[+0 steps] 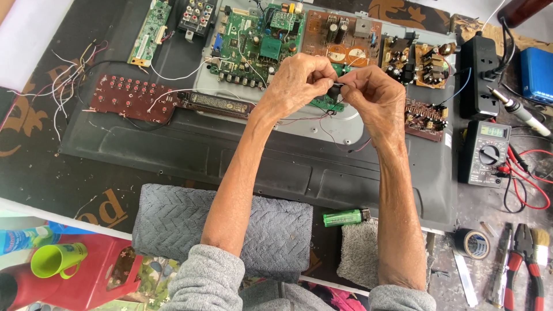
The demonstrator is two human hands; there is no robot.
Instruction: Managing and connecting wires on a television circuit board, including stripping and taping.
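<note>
My left hand [296, 80] and my right hand [374, 95] meet above the open back of a flat screen set [173, 147]. Together their fingertips pinch a small black component [335, 90] with thin wires hanging from it. Just beneath lies a small green circuit board [325, 103]. Behind the hands sit a large green main board [253, 40] and a brown power board [340, 43]. Which hand carries the part's weight I cannot tell.
A dark red button board [129, 98] with white wires lies at left. A multimeter [485, 152], black power strip [478, 75] and soldering iron [518, 109] are at right. A green lighter [344, 217], tape roll [472, 243], pliers [527, 259] and grey towels [173, 222] lie near me.
</note>
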